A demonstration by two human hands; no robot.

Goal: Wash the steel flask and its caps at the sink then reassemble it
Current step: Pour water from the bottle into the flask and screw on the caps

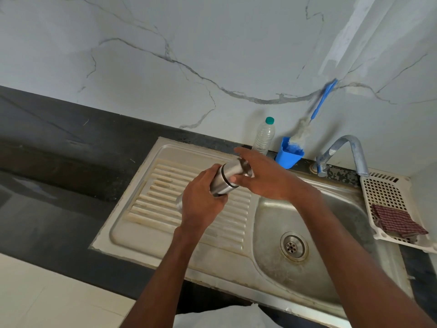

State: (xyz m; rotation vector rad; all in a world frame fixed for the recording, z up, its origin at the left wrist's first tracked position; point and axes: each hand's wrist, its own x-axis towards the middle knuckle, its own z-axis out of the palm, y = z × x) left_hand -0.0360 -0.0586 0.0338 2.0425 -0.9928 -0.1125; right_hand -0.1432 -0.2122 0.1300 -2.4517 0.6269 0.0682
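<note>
I hold the steel flask point(227, 179) tilted above the ribbed drainboard point(151, 209) of the sink. My left hand point(201, 200) grips the flask's lower body, fingers wrapped round it. My right hand point(262, 176) lies over the flask's upper end, where a steel cap point(244, 168) sits; the thumb presses the cap's side and the fingers stretch out above it. Part of another steel piece point(180, 201) peeks out behind my left hand on the drainboard.
The sink basin point(331, 209) with its drain point(294, 246) lies to the right, under the tap point(350, 152). A plastic bottle point(264, 136), a blue holder point(287, 153) with a bottle brush point(307, 125), and a white basket point(383, 192) holding a checked cloth point(397, 222) stand behind and right.
</note>
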